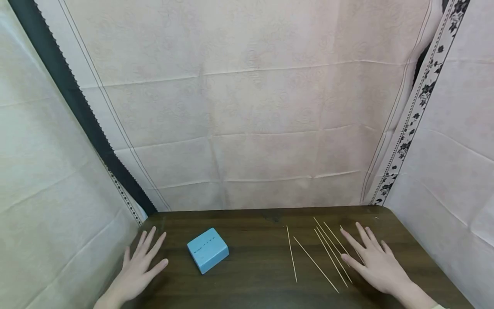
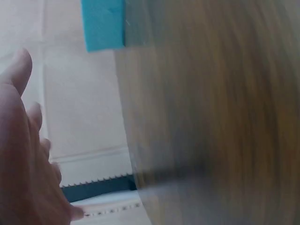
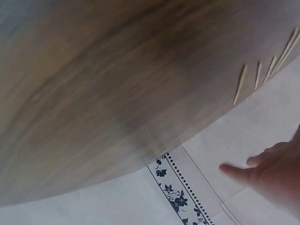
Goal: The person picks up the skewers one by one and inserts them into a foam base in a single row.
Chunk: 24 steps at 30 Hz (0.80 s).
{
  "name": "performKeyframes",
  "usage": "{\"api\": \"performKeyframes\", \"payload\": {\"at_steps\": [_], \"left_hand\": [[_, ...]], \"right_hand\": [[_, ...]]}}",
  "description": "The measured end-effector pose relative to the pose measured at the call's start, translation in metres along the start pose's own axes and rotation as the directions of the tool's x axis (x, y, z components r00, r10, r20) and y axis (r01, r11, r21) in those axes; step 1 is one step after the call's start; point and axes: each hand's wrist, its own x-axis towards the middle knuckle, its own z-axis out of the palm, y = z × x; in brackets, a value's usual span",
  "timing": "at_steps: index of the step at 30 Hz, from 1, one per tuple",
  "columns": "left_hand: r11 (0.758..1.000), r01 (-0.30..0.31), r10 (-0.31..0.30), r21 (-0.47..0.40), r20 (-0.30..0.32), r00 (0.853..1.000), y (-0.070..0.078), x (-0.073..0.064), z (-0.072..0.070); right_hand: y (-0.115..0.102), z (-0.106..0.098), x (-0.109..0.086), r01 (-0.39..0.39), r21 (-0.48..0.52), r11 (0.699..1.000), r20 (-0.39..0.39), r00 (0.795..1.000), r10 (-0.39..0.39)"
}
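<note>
My left hand (image 1: 135,270) is spread with straight fingers over the left side of the dark wooden table (image 1: 247,283), holding nothing. To its right sits a light blue block (image 1: 207,250) with dashed dark marks on its top; its corner also shows at the top of the left wrist view. Several thin wooden sticks (image 1: 316,265) lie spread on the table's right half, most of them slanting. Over the right side, my right hand (image 1: 376,266) has its fingers spread, and its thumb and index finger overlap the rightmost stick in the head view. Nothing is in its grasp.
A pale cloth (image 1: 270,107) hangs behind the table's far edge. More cloth stands at the left (image 1: 58,171) and right (image 1: 444,171), with a dark strip (image 1: 85,111) at the left corner and a floral border (image 1: 420,103) at the right.
</note>
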Motion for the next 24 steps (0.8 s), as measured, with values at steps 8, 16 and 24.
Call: {"api": "performKeyframes", "payload": {"at_steps": [8,16,24], "left_hand": [[0.971,0.149,-0.152,-0.189,-0.002,0.988,0.037,0.022,0.009],[0.841,0.391,-0.358,-0.374,0.157,0.92,0.075,0.045,0.033],[0.795,0.457,-0.41,-0.398,0.203,0.889,0.088,0.045,0.056]], "right_hand": [[-0.022,-0.007,0.021,-0.054,0.24,0.969,-0.068,0.995,0.072],[-0.073,0.002,0.046,-0.173,0.557,0.812,-0.009,0.977,0.214],[-0.11,0.022,0.062,-0.259,0.748,0.612,0.126,0.959,0.253]]}}
